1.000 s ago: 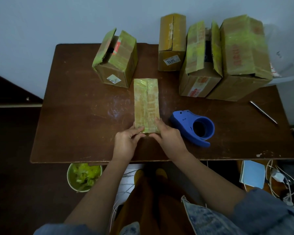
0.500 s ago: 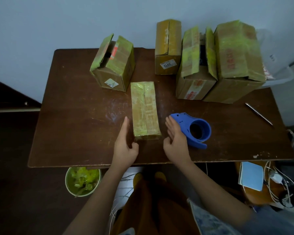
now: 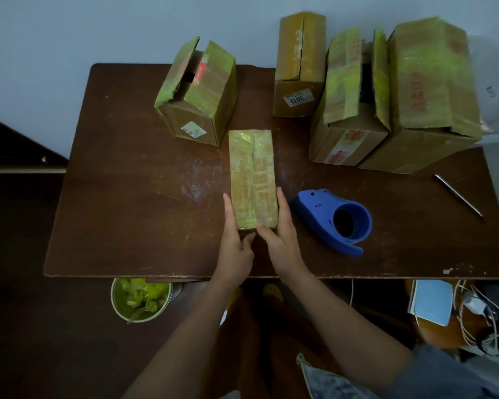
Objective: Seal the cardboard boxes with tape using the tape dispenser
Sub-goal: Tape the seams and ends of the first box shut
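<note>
Head view, only camera. Flat box (image 3: 253, 180) lies at frame centre on the table (image 3: 121, 197), its long axis running from the near edge up toward the wall, top face already covered in glossy tape. My left hand (image 3: 234, 249) lies along its left side, fingers straight and flat against the wall of the box, thumb tucked at the near end. My right hand (image 3: 283, 240) mirrors it on the right side, fingers straight, thumb at the near end. Neither hand curls round anything: both are laid flat against the box, bracketing its near end.

Tape dispenser (image 3: 333, 221) sits just right of the box, lower right of centre, well within reach of the right hand; the left would have to cross over the box. Judgement: the coming move depends on this: right hand is the nearer one for the dispenser, and any tape run would follow the box's long axis, away from me.

Other boxes at the top of the frame: open-flap box (image 3: 198, 90) upper left, upright box (image 3: 298, 64) top centre, two large boxes (image 3: 395, 93) upper right, one with flaps parted. These look unsealed yet.

Versus half a second ago: both hands were apart from the box, palms open on either side; now they have closed in and touch it. The box itself has not shifted noticeably. Dispenser unchanged.
</note>
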Demonstrator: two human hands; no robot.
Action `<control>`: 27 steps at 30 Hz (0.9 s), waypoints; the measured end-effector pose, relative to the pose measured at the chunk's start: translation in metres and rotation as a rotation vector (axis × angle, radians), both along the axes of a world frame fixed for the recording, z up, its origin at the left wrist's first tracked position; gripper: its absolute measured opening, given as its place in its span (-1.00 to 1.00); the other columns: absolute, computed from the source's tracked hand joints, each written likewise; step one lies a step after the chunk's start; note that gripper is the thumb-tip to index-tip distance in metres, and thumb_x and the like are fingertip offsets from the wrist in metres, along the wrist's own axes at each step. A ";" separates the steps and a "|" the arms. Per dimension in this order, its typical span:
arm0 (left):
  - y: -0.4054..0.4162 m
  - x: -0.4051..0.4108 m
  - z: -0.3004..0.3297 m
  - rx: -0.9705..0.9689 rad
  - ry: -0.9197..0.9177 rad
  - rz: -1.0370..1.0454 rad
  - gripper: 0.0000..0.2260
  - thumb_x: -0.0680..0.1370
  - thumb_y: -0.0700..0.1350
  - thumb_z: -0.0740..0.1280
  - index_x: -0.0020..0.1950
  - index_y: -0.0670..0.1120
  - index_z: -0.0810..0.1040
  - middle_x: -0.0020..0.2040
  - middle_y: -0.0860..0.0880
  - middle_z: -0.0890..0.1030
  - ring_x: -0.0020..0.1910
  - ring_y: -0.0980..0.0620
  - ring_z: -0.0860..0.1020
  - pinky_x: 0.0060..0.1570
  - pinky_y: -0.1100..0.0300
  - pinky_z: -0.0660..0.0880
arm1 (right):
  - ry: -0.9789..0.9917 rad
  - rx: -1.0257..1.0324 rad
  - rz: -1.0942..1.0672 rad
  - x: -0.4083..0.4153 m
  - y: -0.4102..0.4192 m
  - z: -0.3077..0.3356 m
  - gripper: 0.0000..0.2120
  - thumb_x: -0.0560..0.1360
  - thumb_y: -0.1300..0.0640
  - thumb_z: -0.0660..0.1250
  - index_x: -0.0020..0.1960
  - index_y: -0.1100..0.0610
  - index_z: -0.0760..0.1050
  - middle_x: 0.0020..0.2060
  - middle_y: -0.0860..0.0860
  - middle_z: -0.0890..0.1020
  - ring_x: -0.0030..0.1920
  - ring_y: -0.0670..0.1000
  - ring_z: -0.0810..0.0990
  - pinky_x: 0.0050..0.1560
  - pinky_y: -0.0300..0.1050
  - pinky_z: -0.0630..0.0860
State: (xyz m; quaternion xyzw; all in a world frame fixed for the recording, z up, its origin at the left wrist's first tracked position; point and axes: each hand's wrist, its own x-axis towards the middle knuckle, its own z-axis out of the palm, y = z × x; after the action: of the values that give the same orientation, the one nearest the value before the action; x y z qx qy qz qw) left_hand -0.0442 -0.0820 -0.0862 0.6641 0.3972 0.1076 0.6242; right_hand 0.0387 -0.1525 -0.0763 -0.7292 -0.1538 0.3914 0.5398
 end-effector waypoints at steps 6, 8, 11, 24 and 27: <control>-0.003 0.001 -0.008 -0.030 -0.076 0.030 -0.11 0.50 -0.50 0.25 0.58 0.08 -0.18 0.39 0.25 0.27 0.40 0.29 0.30 0.32 0.31 0.38 | 0.046 0.050 0.018 0.006 -0.003 -0.008 -0.31 0.59 0.06 0.30 0.59 -0.08 0.00 0.41 -0.20 0.36 0.35 -0.30 0.38 0.35 -0.30 0.34; -0.001 0.001 -0.003 -0.148 -0.109 0.072 -0.14 0.49 -0.49 0.22 0.57 0.16 -0.07 0.36 0.25 0.33 0.35 0.29 0.37 0.25 0.27 0.45 | 0.089 0.066 -0.050 0.006 -0.001 -0.007 -0.31 0.57 -0.05 0.28 0.59 -0.07 0.03 0.44 -0.15 0.36 0.40 -0.22 0.37 0.41 -0.18 0.34; -0.001 0.007 0.001 -0.393 -0.239 0.270 -0.44 0.59 -0.26 0.17 0.53 0.14 0.18 0.36 0.03 0.49 0.28 0.09 0.52 0.13 0.19 0.52 | 0.060 0.029 -0.131 0.000 0.006 -0.005 -0.33 0.59 -0.08 0.30 0.59 -0.04 0.07 0.43 -0.13 0.38 0.38 -0.19 0.38 0.42 -0.12 0.35; -0.017 0.028 -0.017 0.046 -0.071 0.489 -0.62 0.69 -0.05 0.09 0.51 -0.07 0.32 0.38 0.00 0.49 0.34 0.15 0.46 0.25 0.31 0.45 | -0.104 0.012 -0.187 -0.004 0.004 -0.026 -0.57 0.68 0.08 0.12 0.54 0.03 0.26 0.38 -0.11 0.47 0.25 -0.40 0.42 0.21 -0.49 0.36; -0.015 0.026 -0.013 -0.071 -0.079 0.477 -0.61 0.69 0.02 0.06 0.52 -0.01 0.31 0.41 0.06 0.46 0.36 0.20 0.41 0.30 0.34 0.40 | 0.026 0.048 -0.190 0.000 0.004 -0.022 -0.57 0.69 0.04 0.11 0.55 -0.01 0.23 0.42 -0.14 0.43 0.34 -0.28 0.41 0.34 -0.34 0.37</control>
State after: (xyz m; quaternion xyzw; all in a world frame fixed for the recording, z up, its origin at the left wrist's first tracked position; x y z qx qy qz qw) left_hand -0.0185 -0.0967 -0.0994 0.5245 0.5215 0.2639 0.6191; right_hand 0.0388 -0.1489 -0.0979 -0.7223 -0.0861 0.3441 0.5937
